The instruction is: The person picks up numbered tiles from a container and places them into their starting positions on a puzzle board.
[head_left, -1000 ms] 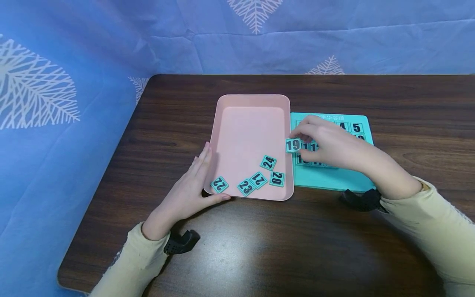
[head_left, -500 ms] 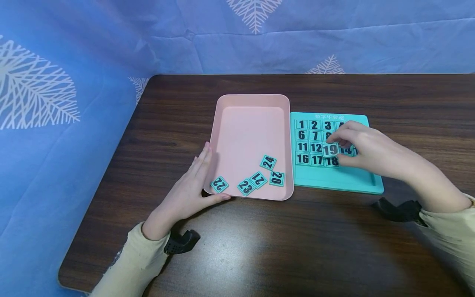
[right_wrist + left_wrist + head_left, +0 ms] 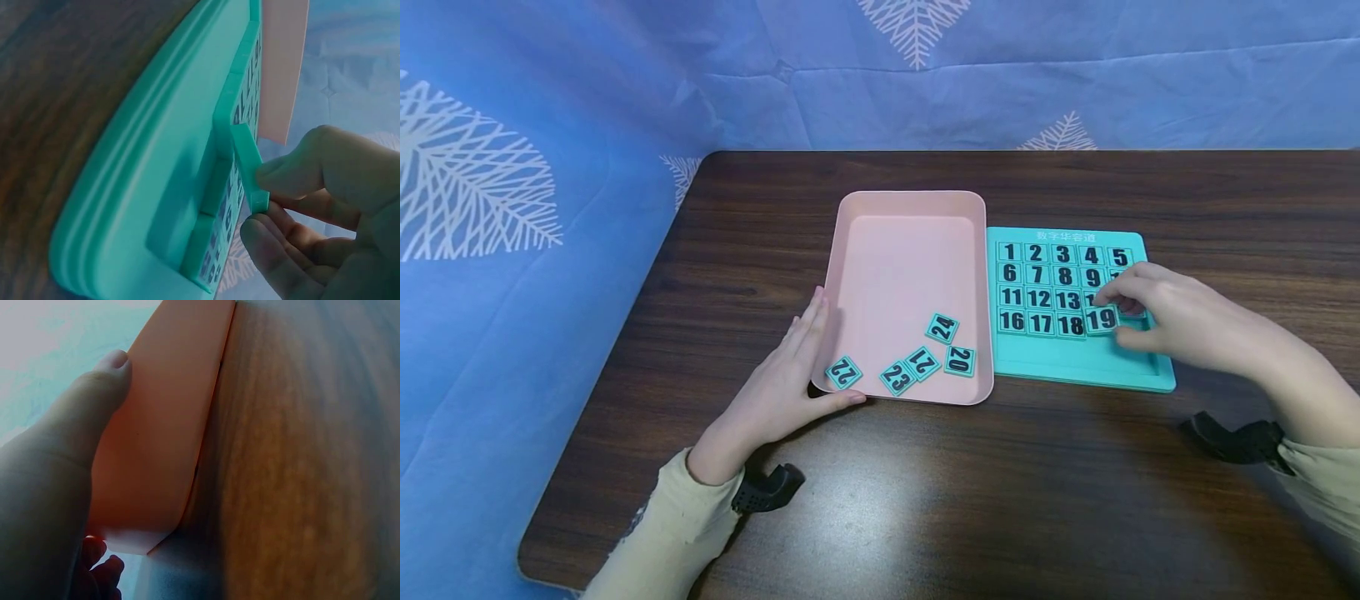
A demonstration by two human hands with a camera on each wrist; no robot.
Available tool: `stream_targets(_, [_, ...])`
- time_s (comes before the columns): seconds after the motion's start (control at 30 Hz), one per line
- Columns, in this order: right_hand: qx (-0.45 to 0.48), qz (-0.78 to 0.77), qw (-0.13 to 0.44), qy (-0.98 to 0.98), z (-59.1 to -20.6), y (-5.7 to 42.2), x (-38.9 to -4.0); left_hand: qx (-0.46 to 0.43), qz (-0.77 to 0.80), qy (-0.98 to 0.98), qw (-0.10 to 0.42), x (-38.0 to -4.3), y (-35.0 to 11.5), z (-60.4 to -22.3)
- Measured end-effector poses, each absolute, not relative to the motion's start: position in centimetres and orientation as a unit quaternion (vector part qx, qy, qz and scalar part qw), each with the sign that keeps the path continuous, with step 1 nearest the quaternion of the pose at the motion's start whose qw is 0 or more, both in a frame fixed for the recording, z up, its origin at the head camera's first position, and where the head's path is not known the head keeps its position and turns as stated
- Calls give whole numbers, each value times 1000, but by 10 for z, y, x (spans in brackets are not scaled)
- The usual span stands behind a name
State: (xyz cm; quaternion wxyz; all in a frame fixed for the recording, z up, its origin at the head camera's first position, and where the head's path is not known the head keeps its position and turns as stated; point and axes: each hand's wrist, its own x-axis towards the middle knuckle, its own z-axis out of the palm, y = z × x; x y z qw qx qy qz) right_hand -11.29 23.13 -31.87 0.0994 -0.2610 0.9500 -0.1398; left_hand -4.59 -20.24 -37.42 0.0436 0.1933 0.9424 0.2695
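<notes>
Between thumb and fingers my right hand [image 3: 1183,321] pinches the teal number tile 19 [image 3: 1102,319], just right of tile 18 [image 3: 1071,326] on the teal number board [image 3: 1075,364]. In the right wrist view the pinched tile [image 3: 250,165] is tilted and sits a little above the board, partly over the row's gap. My left hand [image 3: 775,383] rests against the near left corner of the pink tray [image 3: 910,250], fingers along its side and thumb at the front edge. The left wrist view shows the thumb [image 3: 106,387] on the tray's outer wall [image 3: 162,425].
Loose tiles lie in the tray: tile 22 [image 3: 844,372], tile 23 [image 3: 897,378], tile 21 [image 3: 922,363], tile 20 [image 3: 959,361] and tile 24 [image 3: 942,327]. Tray and board stand side by side on a dark wooden table [image 3: 925,483]. A blue cloth [image 3: 775,75] hangs behind.
My right hand has carried tile 19 rightward from the tray's right edge, across the board, to beside tile 18. The left hand and the tray have stayed in place.
</notes>
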Motion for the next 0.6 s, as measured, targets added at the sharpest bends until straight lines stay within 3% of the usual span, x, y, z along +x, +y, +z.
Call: stream_targets(0.6, [-271, -136, 99, 948, -327, 235, -111, 199, 270, 941, 40, -46, -203, -375])
